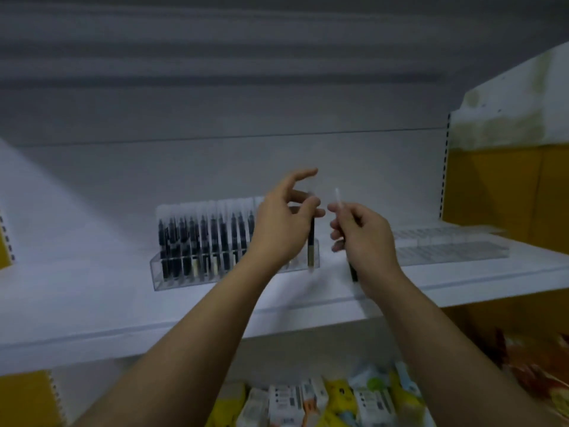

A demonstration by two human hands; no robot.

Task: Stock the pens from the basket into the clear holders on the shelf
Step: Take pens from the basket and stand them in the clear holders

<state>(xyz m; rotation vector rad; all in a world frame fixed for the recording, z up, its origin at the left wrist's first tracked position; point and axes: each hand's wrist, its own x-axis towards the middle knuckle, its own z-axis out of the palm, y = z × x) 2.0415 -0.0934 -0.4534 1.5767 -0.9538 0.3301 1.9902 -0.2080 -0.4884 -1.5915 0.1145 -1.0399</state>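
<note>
The holder [215,274] on the left is clear plastic, properly glossy, with bright edges where the light hits. The stocked pens [197,241] in it have dark, slightly shiny plastic barrels and frosted see-through caps. The pen [312,241] in the left hand [277,229] looks the same, plus a dull gold band low down. Might be metal, can't tell. The second pen [337,198], in the right hand [363,238], has a milky translucent cap. The shelf [92,303] is white, smooth and matt. The far-right trays [446,245] are clear plastic too. The packets [308,402] below have shiny printed wrappers.
</note>
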